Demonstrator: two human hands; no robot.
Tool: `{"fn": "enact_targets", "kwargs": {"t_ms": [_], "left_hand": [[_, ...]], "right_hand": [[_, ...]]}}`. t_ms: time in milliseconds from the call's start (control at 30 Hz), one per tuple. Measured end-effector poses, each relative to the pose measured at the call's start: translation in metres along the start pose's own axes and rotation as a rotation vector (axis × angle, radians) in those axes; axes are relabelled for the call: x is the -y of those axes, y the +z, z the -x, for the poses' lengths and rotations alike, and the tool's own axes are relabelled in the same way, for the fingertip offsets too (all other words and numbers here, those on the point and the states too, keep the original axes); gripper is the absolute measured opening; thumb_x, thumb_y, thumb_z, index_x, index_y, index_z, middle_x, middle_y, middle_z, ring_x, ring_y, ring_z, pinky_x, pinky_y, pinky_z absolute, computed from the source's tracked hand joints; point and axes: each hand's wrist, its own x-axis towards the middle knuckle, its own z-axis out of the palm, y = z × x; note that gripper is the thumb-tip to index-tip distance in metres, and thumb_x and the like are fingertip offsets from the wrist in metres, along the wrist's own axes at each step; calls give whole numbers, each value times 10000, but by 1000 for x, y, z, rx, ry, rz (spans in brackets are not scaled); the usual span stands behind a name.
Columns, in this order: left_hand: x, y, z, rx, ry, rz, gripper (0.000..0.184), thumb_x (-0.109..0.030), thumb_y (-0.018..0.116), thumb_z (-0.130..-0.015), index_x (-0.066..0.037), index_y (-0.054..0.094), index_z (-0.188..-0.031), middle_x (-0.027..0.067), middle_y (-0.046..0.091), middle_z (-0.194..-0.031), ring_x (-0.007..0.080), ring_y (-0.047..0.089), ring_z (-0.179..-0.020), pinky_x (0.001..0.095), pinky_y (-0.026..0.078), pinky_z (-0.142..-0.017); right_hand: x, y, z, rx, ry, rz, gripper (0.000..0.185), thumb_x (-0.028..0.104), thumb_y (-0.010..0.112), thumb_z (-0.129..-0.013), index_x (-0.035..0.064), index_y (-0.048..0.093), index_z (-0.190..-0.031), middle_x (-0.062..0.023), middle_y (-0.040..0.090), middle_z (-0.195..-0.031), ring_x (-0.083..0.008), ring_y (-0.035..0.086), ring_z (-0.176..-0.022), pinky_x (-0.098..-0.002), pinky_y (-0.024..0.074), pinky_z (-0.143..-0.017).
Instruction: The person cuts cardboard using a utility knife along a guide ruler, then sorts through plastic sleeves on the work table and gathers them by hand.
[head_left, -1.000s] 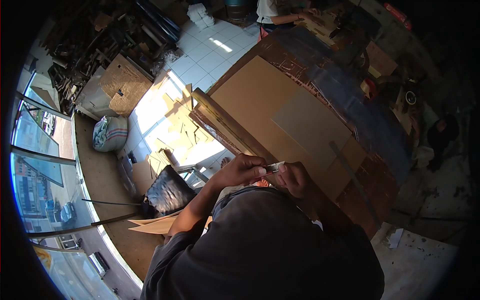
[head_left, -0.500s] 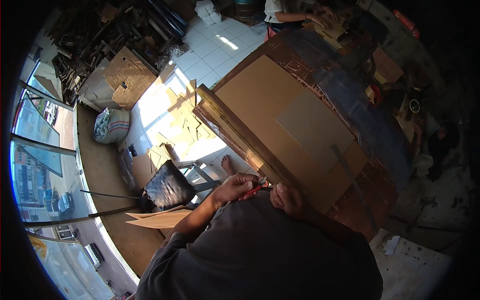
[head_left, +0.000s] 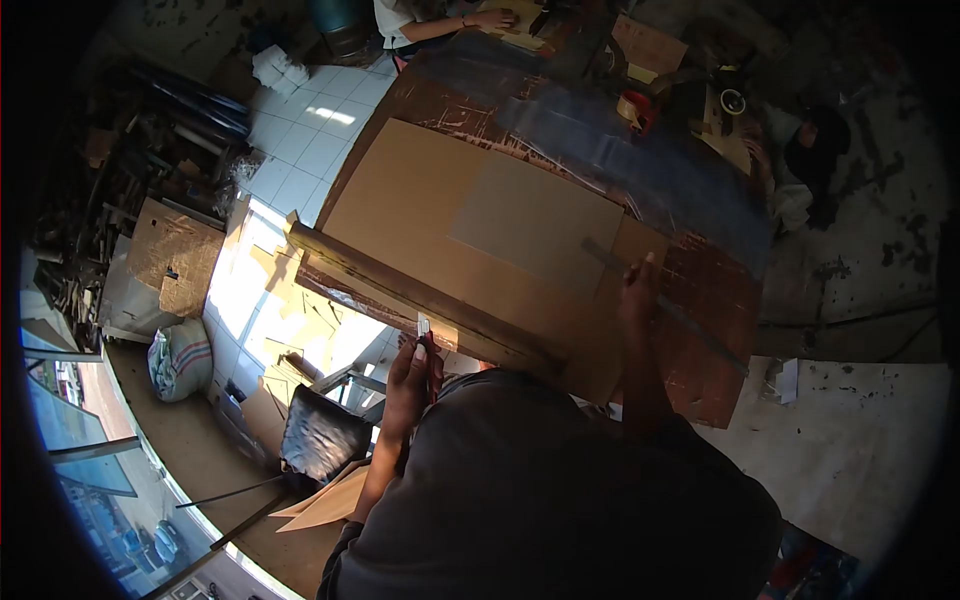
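My left hand (head_left: 408, 368) is closed around a red utility knife (head_left: 431, 355), its pale blade end pointing up near the table's front edge. My right hand (head_left: 640, 288) reaches over the table with fingers apart, above or at a long flat metal ruler (head_left: 700, 330); whether it touches the ruler I cannot tell. Beneath the ruler lies a large brown cardboard sheet (head_left: 390, 190), with a smaller grey sheet (head_left: 535, 215) on top of it. A long wooden bar (head_left: 400, 282) runs along the near edge of the cardboard.
The worn brown table (head_left: 700, 390) carries a dark blue covering (head_left: 600, 130) and a red tape dispenser (head_left: 635, 110). Across it, a co-worker's hand (head_left: 492, 20) rests on cardboard pieces. Cardboard scraps (head_left: 300, 310), a black-covered stool (head_left: 322, 435) and a sack (head_left: 182, 360) stand leftward.
My hands, earlier together at the knife, have separated. My right hand moved out over the cardboard to the ruler; my left kept the knife. The view turned rightward.
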Motion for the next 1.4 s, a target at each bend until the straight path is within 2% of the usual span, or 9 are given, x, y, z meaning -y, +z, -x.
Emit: {"fn": "enact_targets", "kwargs": {"t_ms": [133, 433, 500, 633, 900, 1033, 1100, 1200, 1400], "left_hand": [[-5, 9, -7, -61, -33, -174, 281, -307, 442, -1095, -70, 573, -1173, -8, 558, -711, 57, 493, -549, 193, 360, -467], [-6, 27, -37, -5, -36, -291, 375, -382, 436, -1095, -39, 581, -1047, 41, 591, -689, 96, 539, -534, 231, 398, -477], [9, 26, -48, 78, -85, -272, 408, -403, 393, -1103, -42, 578, -1060, 34, 587, -696, 103, 549, -553, 238, 425, -503], [58, 15, -63, 185, -33, -313, 404, -385, 376, -1108, -23, 557, -1101, 42, 622, -739, 125, 598, -616, 277, 470, -549], [54, 11, -62, 296, -260, -506, 467, -409, 502, -1068, 21, 683, -1071, 104, 714, -893, 172, 684, -844, 338, 538, -772], [53, -8, -56, 66, 125, -802, 354, -318, 614, -1014, 10, 714, -1100, 155, 743, -986, 228, 716, -918, 370, 551, -827], [48, -27, -61, -62, 187, -836, 272, -229, 667, -980, 13, 716, -1093, 175, 740, -1018, 278, 728, -933, 380, 575, -807], [45, -59, -74, -275, 285, -947, 277, -234, 689, -961, 15, 710, -1080, 180, 727, -1026, 286, 725, -877, 380, 579, -762], [31, -140, -131, -579, 539, -1213, 530, -324, 784, -860, 24, 598, -1215, 269, 599, -1278, 449, 574, -1187, 482, 479, -1013]], "right_hand": [[18, -11, 20, -75, -1, 5, 492, 544, 507, -1031, 123, 519, -777, 4, 501, -600, -87, 418, -461, -241, 310, -442], [-3, 56, 146, 957, 314, 313, 508, 509, 401, -1081, 59, 608, -966, -30, 604, -736, -88, 536, -571, -240, 396, -484], [-19, 74, 175, 1184, 23, 210, 578, 529, 352, -1088, 29, 634, -1157, -55, 662, -924, -79, 573, -763, -249, 463, -623], [-16, 80, 190, 1253, 203, 379, 487, 414, 397, -1107, 25, 591, -1326, -59, 671, -1067, -101, 566, -869, -286, 505, -740], [-7, 77, 179, 1078, 38, 197, 454, 362, 407, -1105, -27, 619, -1206, -108, 713, -1024, -162, 664, -827, -299, 545, -730], [-20, 57, 142, 874, 136, 500, 329, 346, 556, -1043, 25, 577, -974, -93, 677, -761, -223, 679, -684, -358, 516, -611], [-32, 44, 134, 937, -414, 973, 333, 351, 669, -963, 33, 585, -1010, -126, 693, -812, -314, 700, -754, -405, 526, -669], [-44, 27, 134, 924, -507, 1186, 402, 362, 758, -870, 41, 592, -1048, -141, 701, -875, -360, 695, -840, -429, 524, -739], [-36, 32, 132, 944, -194, 1307, 491, 398, 811, -805, 21, 618, -1053, -147, 700, -903, -337, 698, -883, -447, 519, -789]]}}
